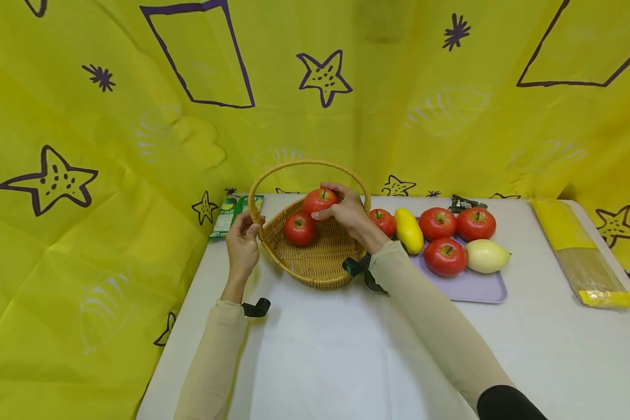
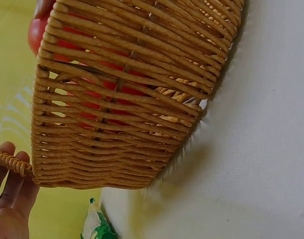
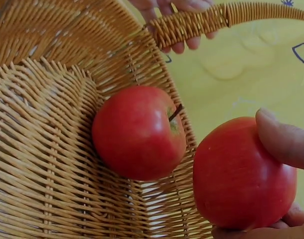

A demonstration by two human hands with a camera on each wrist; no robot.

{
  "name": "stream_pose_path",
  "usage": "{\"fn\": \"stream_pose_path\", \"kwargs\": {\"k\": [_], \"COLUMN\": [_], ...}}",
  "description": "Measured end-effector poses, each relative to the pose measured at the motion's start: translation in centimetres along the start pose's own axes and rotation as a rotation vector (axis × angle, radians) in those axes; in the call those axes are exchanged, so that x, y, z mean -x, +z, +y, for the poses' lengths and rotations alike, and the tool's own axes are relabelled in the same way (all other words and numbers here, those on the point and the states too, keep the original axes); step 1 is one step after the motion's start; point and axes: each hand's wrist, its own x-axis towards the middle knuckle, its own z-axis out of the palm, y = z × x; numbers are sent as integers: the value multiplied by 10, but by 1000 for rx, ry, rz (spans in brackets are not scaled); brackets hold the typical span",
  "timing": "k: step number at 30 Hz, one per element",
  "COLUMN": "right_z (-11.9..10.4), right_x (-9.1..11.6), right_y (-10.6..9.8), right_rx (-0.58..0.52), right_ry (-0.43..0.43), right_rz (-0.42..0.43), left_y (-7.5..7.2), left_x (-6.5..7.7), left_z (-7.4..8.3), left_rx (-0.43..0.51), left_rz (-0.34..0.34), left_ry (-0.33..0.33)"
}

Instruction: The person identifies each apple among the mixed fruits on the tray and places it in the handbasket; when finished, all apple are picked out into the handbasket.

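A wicker basket (image 1: 322, 269) with a tall arched handle (image 1: 308, 162) stands on the white table. My left hand (image 1: 243, 242) grips the base of that handle at the basket's left side; in the left wrist view its fingers (image 2: 15, 191) curl round the wrapped cane. One red apple (image 3: 139, 133) lies inside the basket against the wall. Over the basket's back part, my right hand (image 1: 349, 211) holds a second red apple (image 1: 319, 200), thumb on one side and fingers beneath, as the right wrist view shows.
Right of the basket, a lilac tray (image 1: 472, 290) bears several red apples (image 1: 445, 256), a yellow mango-shaped fruit (image 1: 409, 231) and a pale yellow fruit (image 1: 487, 256). A green packet (image 1: 223, 217) lies behind the left hand. A yellow, part-clear package (image 1: 583, 256) lies far right.
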Motion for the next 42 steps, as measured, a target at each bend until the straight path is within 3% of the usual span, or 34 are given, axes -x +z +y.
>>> {"fn": "stream_pose_path", "kwargs": {"k": [9,28,42], "right_z": [-1,11,15], "right_x": [-9,-17,-15], "right_y": [2,1,1], "right_rx": [64,153,368], "right_ry": [37,98,65], "right_rz": [56,69,69], "left_y": [0,0,0], "left_x": [-2,-1,-2], "left_z": [-2,-1,0], "left_rx": [-6,-4,-25], "left_rz": [4,8,10], "left_ry": [-5,-6,-9]}}
